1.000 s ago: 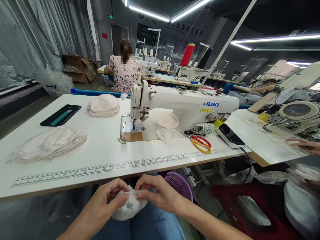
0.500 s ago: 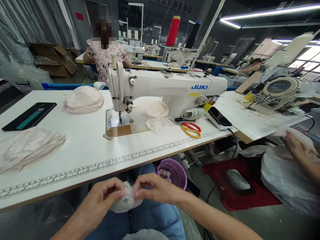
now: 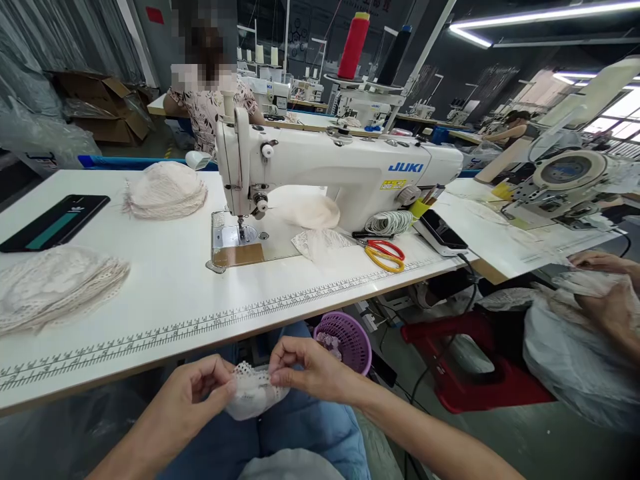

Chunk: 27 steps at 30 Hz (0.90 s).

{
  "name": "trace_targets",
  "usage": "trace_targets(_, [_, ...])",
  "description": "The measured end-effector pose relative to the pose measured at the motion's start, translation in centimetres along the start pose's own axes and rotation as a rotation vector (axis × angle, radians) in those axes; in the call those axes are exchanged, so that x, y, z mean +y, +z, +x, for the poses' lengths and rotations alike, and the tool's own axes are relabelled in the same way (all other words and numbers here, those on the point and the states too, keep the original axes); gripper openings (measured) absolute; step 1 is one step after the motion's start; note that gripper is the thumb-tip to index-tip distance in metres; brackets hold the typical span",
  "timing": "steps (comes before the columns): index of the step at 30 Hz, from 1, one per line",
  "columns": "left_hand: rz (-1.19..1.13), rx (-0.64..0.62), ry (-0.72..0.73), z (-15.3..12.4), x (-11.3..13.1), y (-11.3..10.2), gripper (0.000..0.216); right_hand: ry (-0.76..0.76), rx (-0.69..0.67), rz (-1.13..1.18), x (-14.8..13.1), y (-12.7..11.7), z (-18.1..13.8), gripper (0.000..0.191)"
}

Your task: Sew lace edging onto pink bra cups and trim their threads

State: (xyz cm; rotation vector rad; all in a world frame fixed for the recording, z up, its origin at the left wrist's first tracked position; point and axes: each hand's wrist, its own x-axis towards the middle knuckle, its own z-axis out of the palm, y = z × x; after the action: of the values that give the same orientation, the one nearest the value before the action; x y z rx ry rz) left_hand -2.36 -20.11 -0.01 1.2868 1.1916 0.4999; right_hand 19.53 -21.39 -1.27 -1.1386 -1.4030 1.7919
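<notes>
Both my hands hold a small white lace cup piece (image 3: 253, 395) over my lap, below the table's front edge. My left hand (image 3: 193, 397) pinches its left side with thumb and fingers closed. My right hand (image 3: 307, 370) pinches its upper right edge. Straight ahead on the white table (image 3: 170, 293) stands a white JUKI sewing machine (image 3: 345, 170), its needle plate (image 3: 235, 243) bare. A pale cup and a lace piece (image 3: 320, 241) lie under the machine's arm.
Stacks of lace pieces (image 3: 55, 287) and pink cups (image 3: 165, 190) lie at left, beside a dark phone (image 3: 53, 222). Red and yellow scissors (image 3: 384, 255) lie right of the machine. A purple basket (image 3: 345, 337) and a red stool (image 3: 480, 373) stand below. Another person's hands (image 3: 607, 293) handle a plastic bag at right.
The view dropped and shifted left, then settled. My hands kept turning the lace cup piece between their fingers. The person at right moved their hands onto the plastic bag.
</notes>
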Motion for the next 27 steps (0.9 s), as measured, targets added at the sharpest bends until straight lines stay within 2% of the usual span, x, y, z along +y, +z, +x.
trace_targets(5, [-0.050,0.014,-0.021,0.12,-0.15,0.11,0.023,0.005,-0.044,0.050,0.36,-0.31,-0.32,0.045])
trace_targets(16, [-0.115,-0.087,-0.079,-0.19,0.06,0.29,0.029,0.043,-0.182,0.089,0.28,-0.03,-0.09,0.042])
trace_targets(21, [-0.133,-0.126,-0.087,-0.11,-0.32,0.36,0.030,0.104,-0.179,0.097,0.71,0.16,0.02,0.042])
trace_targets(27, [-0.102,-0.208,-0.062,0.38,-0.56,0.87,0.027,0.081,-0.197,0.048,0.82,0.21,0.01,0.041])
